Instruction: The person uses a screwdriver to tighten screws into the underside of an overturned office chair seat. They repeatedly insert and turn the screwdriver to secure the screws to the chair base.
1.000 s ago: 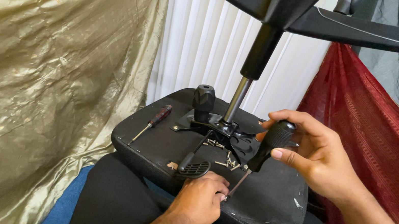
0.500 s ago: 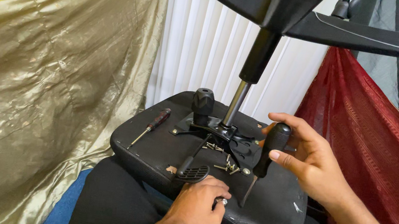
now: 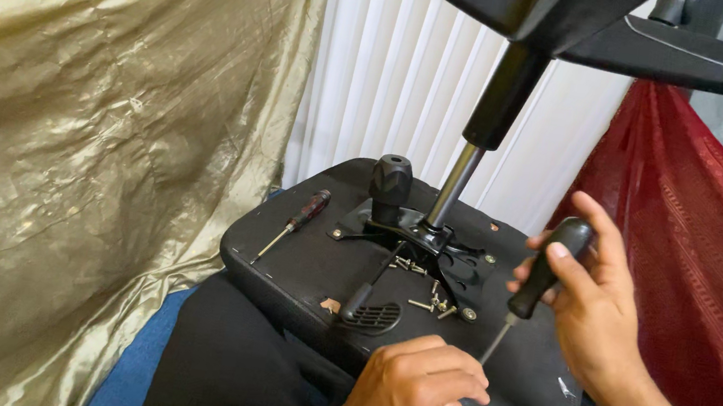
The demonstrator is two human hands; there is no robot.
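Right hand (image 3: 594,308) grips a screwdriver (image 3: 537,282); left hand (image 3: 416,392), fingers curled at its tip, risks a jab; loose screws (image 3: 432,301) at 10 o'clock may scatter.

No packages, labels, signs or screens were to be seen anywhere in the view.
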